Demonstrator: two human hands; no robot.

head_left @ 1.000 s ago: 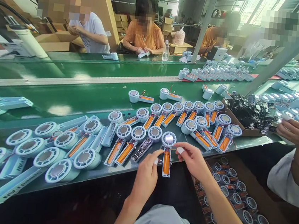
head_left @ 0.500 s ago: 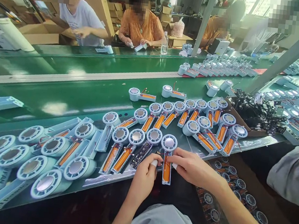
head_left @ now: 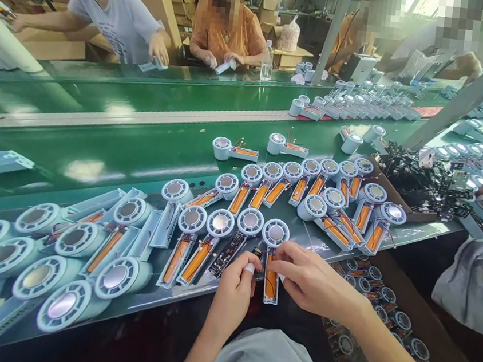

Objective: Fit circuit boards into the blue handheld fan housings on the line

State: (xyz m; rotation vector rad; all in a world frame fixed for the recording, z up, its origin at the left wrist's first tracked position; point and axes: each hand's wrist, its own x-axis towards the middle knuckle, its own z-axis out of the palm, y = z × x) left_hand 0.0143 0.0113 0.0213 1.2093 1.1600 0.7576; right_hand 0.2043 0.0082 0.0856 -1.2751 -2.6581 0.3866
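An open-handled handheld fan (head_left: 276, 232) lies in front of me, its handle with an orange battery (head_left: 271, 285) jutting past the table edge. My left hand (head_left: 236, 281) is closed in a pinch at the left of that handle, on a small dark circuit board (head_left: 257, 254) whose upper end shows above the fingers. My right hand (head_left: 305, 271) is closed over the handle's upper part, fingertips together among thin red wires; what exactly they pinch is hidden. Another dark circuit board (head_left: 228, 253) rests in the neighbouring fan's handle, left of my left hand.
Several more light-blue fans (head_left: 192, 218) crowd the table on both sides. A box of dark circuit boards (head_left: 429, 178) stands at the right. Beyond runs a green conveyor belt (head_left: 152, 125), with co-workers behind it. A lower box of fans (head_left: 383, 314) is beside me.
My hands stay at the same fan, with slight finger shifts; a bit more of the circuit board shows. Across the belt, a co-worker's arm has reached out to a part. The view has shifted slightly.
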